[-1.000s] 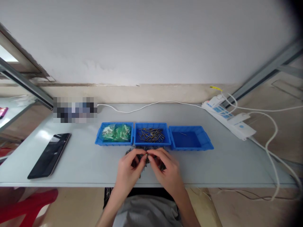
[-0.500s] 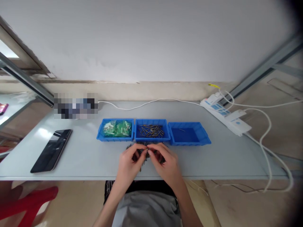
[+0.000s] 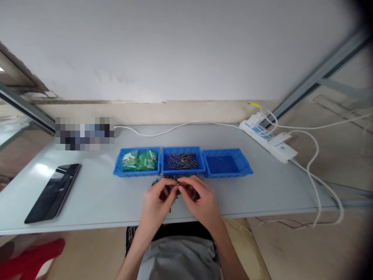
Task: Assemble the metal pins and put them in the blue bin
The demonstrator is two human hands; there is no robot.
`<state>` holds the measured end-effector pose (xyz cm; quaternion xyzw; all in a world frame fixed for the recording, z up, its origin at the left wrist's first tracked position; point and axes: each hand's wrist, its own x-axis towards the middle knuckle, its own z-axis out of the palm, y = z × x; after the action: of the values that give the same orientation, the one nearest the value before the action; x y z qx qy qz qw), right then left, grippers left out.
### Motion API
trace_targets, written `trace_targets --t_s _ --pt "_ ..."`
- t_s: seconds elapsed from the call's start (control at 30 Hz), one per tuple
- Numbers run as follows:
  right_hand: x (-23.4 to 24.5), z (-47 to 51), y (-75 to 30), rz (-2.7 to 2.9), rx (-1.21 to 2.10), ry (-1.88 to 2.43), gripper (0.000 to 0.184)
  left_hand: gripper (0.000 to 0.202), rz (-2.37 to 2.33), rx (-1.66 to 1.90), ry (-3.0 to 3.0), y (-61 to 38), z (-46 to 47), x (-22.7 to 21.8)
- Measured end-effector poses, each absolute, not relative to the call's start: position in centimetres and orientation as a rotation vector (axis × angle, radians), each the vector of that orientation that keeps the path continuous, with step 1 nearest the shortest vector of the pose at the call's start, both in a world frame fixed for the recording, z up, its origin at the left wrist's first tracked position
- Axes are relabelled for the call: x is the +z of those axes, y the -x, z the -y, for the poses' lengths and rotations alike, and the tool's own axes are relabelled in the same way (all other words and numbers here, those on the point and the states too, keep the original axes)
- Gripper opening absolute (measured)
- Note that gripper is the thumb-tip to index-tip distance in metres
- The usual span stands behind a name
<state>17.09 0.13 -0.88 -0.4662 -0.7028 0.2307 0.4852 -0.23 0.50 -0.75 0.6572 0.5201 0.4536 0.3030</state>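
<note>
My left hand [image 3: 155,204] and my right hand [image 3: 201,202] meet over a pile of small dark metal pins [image 3: 171,182] on the grey table [image 3: 101,198]. Their fingertips pinch together on a small metal part [image 3: 177,188] between them. Just beyond the pile stand three blue bins in a row. The left bin [image 3: 136,160] holds green and clear bags of small parts. In the middle bin [image 3: 182,160] lie several loose pins. The right bin [image 3: 225,163] has a single pin in it.
A black phone [image 3: 54,191] lies at the table's left. A white power strip [image 3: 268,141] with white cables sits at the back right, and one cable [image 3: 175,130] runs along the back edge. A red stool [image 3: 32,260] stands below left.
Both hands stay pinched together over the pile, with only small finger movements. The view has shifted slightly to the right.
</note>
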Motion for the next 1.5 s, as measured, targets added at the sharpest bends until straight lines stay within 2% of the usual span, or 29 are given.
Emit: trace_targets --t_s 0.53,0.67,0.8,1.13,1.27,1.5 --pt "0.0 -1.1 -16.8 1.690 0.502 0.951 0.011 0.009 -1.346 1.249 -1.712 0.3 -0.3 -0.8" --pt "3.2 -3.5 -16.3 1.648 0.219 1.055 0.009 0.019 -1.375 1.321 -1.553 0.1 0.0 -0.5" --pt "5.4 -4.9 -16.5 1.736 -0.035 1.211 0.010 0.015 -1.388 1.356 -1.508 0.3 0.2 -0.4" --pt "0.1 0.8 -19.2 2.110 0.392 1.307 0.013 0.020 -1.432 1.404 -1.400 0.5 0.4 -0.7" --pt "-0.5 0.4 -18.8 2.137 0.449 1.389 0.008 0.017 -1.438 1.378 -1.392 0.5 0.5 -0.6" --pt "-0.5 0.1 -18.5 2.114 0.526 1.374 0.012 0.017 -1.440 1.355 -1.406 0.5 0.4 -0.6"
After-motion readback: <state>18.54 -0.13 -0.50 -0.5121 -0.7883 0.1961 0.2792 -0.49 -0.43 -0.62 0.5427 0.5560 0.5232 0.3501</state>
